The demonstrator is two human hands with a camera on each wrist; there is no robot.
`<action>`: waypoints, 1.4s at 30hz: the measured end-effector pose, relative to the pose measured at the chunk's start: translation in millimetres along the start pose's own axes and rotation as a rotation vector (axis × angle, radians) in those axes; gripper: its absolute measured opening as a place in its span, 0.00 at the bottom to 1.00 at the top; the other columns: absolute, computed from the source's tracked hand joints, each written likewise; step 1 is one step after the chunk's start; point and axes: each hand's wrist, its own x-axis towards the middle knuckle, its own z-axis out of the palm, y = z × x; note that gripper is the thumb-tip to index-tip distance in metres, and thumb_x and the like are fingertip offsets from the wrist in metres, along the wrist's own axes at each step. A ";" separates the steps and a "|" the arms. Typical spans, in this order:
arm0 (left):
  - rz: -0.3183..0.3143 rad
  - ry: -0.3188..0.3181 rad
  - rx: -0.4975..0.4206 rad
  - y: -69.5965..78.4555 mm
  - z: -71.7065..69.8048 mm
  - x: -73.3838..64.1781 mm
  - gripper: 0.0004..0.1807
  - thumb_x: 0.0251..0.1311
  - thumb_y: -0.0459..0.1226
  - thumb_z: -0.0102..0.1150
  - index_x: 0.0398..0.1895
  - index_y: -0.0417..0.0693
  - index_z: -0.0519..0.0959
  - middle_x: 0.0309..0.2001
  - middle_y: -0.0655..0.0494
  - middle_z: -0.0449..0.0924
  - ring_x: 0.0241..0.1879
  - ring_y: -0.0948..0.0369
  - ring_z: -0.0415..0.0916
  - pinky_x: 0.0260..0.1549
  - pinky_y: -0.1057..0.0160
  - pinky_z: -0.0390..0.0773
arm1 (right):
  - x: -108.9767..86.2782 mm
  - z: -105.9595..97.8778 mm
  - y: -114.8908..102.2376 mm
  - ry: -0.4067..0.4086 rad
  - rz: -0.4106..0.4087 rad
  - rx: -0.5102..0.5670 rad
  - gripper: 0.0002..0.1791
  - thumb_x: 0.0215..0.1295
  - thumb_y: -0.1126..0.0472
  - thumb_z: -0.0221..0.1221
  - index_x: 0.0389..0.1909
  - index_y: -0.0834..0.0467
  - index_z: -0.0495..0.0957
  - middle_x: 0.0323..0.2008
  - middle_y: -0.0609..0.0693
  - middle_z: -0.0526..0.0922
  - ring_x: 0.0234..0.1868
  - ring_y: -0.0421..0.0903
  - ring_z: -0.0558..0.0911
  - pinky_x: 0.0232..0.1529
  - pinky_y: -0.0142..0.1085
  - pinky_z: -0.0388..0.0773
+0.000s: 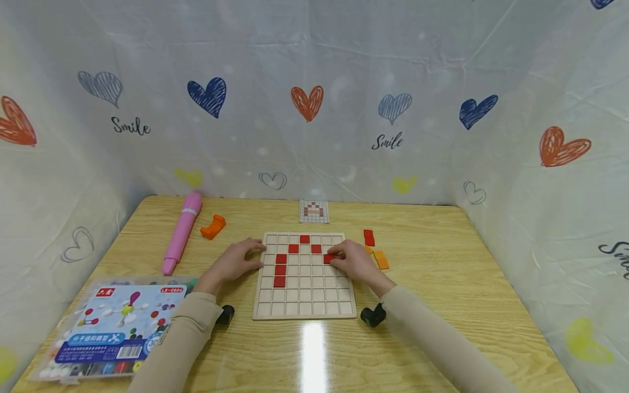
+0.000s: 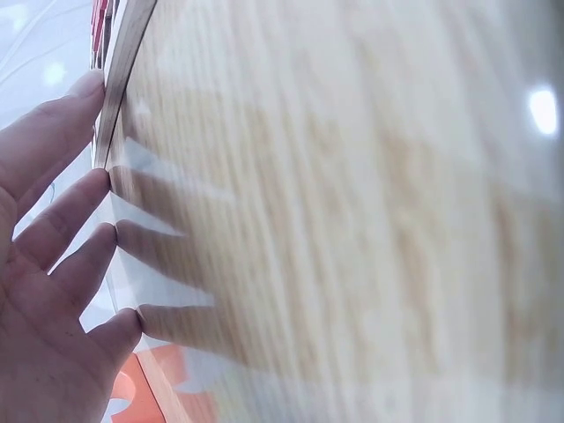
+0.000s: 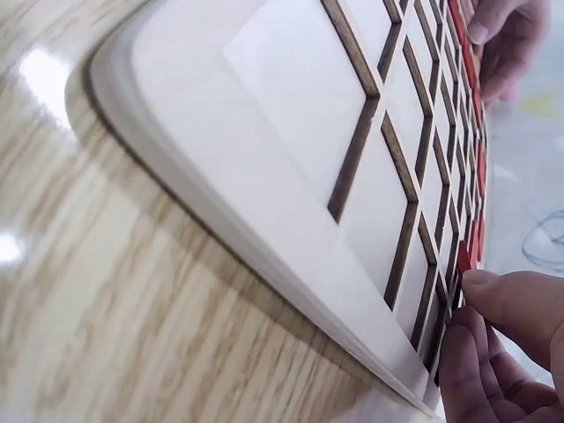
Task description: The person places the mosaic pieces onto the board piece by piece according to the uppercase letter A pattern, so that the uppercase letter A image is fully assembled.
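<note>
A square wooden grid board [image 1: 304,297] lies on the table, several red square tiles [image 1: 280,270] set in its cells. On its right side my right hand [image 1: 356,262] pinches a red tile [image 1: 327,258] at a cell in the upper rows. From the right wrist view, thumb and fingers meet at that red tile [image 3: 464,257], low over the grid. At the board's left edge rests my left hand [image 1: 236,259], its fingers spread and gently bent. In the left wrist view, the left thumb [image 2: 84,84] touches the board's side and the other fingertips come down to the tabletop.
Loose red tiles [image 1: 369,237] and orange tiles [image 1: 380,260] lie right of the board. Behind it is a small pattern card [image 1: 314,212]. At left are a pink pen-shaped object [image 1: 181,234], an orange curved piece [image 1: 213,227] and a molecular model box [image 1: 118,327].
</note>
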 end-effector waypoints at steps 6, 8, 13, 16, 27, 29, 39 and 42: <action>0.003 0.003 -0.002 -0.5 0.2 -0.2 0.22 0.66 0.35 0.63 0.62 0.39 0.76 0.72 0.37 0.66 0.76 0.35 0.50 0.73 0.33 0.48 | 0.7 0.9 0.1 -0.005 -0.028 -0.011 0.12 0.64 0.65 0.65 0.49 0.60 0.86 0.46 0.53 0.85 0.39 0.44 0.76 0.45 0.38 0.78; 0.008 0.003 0.001 -0.3 0.0 -0.3 0.22 0.66 0.35 0.63 0.62 0.39 0.76 0.72 0.37 0.66 0.76 0.35 0.50 0.73 0.32 0.48 | 1.0 1.3 0.6 -0.004 -0.037 -0.019 0.13 0.64 0.66 0.65 0.49 0.61 0.86 0.46 0.54 0.85 0.38 0.44 0.76 0.44 0.38 0.78; 0.018 0.010 -0.003 0.5 0.9 -0.4 0.22 0.66 0.35 0.63 0.62 0.38 0.76 0.72 0.37 0.66 0.75 0.34 0.51 0.73 0.32 0.48 | 1.7 2.3 0.8 -0.002 -0.052 -0.034 0.12 0.63 0.67 0.65 0.48 0.61 0.86 0.45 0.54 0.85 0.37 0.43 0.75 0.42 0.37 0.77; 0.025 0.015 -0.007 1.1 2.0 -0.7 0.22 0.66 0.35 0.63 0.61 0.38 0.76 0.71 0.36 0.66 0.75 0.34 0.51 0.73 0.32 0.49 | 1.8 2.8 0.5 0.003 -0.059 -0.039 0.12 0.63 0.67 0.65 0.47 0.61 0.87 0.44 0.53 0.84 0.38 0.44 0.74 0.42 0.37 0.76; 0.000 0.011 0.000 0.3 2.1 -0.2 0.22 0.66 0.36 0.63 0.62 0.40 0.76 0.72 0.37 0.65 0.76 0.35 0.50 0.73 0.32 0.44 | 2.2 4.6 -0.7 0.016 -0.060 -0.033 0.11 0.62 0.66 0.66 0.45 0.61 0.87 0.41 0.53 0.84 0.37 0.44 0.74 0.41 0.37 0.76; -0.005 0.008 0.002 -0.1 2.0 -0.1 0.22 0.66 0.36 0.63 0.62 0.40 0.76 0.72 0.37 0.65 0.76 0.35 0.50 0.73 0.32 0.44 | 1.6 5.3 0.6 0.018 -0.053 -0.014 0.12 0.63 0.65 0.66 0.47 0.62 0.86 0.43 0.53 0.84 0.37 0.44 0.75 0.43 0.38 0.77; -0.015 0.006 0.008 -0.1 1.7 0.5 0.22 0.66 0.36 0.63 0.62 0.40 0.76 0.72 0.37 0.65 0.76 0.36 0.49 0.73 0.30 0.41 | -19.6 -0.4 12.0 0.109 0.117 0.256 0.19 0.68 0.58 0.64 0.59 0.57 0.81 0.54 0.52 0.83 0.51 0.49 0.83 0.54 0.45 0.82; -0.017 0.007 0.013 0.3 1.3 0.2 0.22 0.66 0.36 0.63 0.62 0.40 0.76 0.72 0.37 0.65 0.76 0.36 0.49 0.73 0.30 0.41 | -25.2 -9.4 17.9 0.156 0.158 0.296 0.21 0.69 0.56 0.63 0.61 0.57 0.80 0.56 0.54 0.82 0.55 0.51 0.82 0.57 0.47 0.80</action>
